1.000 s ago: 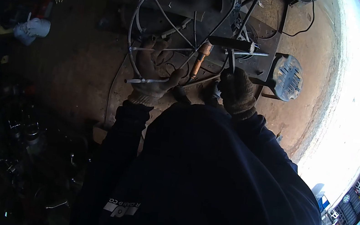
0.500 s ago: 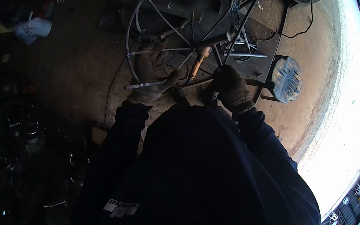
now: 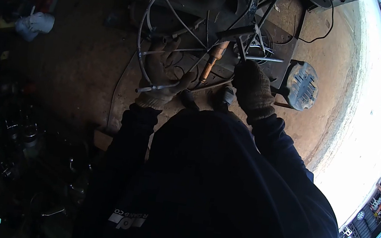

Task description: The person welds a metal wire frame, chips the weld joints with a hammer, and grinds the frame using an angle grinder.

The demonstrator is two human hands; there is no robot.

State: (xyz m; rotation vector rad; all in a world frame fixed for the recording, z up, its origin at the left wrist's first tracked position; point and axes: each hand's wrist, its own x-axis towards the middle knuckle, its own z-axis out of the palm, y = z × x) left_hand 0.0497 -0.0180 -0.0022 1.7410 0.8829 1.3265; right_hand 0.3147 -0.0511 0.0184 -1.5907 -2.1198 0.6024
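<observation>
Round metal frame [image 3: 140, 31]: lies under and ahead of the left hand [image 3: 160, 73], its spokes meeting to the right of that hand's fingertips.

Step in hand, by judgement: hammer work beside the frame. Good practice: brace the frame with the left hand so it cannot spring, bring the hammer [image 3: 237, 32] down flat-faced with short strokes, and mind the left thumb, which points toward the right hand [image 3: 253, 86]. The orange-brown tool [image 3: 210, 66] lies between the hands, just below the hammer head; best given clearance. Whether the head touches any metal: cannot tell.

Pose. Left: gloved, forearm pointing ahead, thumb well apart from fingers, bar ends crossing over the palm; how firmly it closes on them is not clear. Right: gloved, closed around the hammer handle, knuckles up, forearm angled inward from the right, head ahead of the fist.

Also noted: worktop [image 3: 278, 51] ahead of the right hand; stool [image 3: 303, 86] to its right.
</observation>
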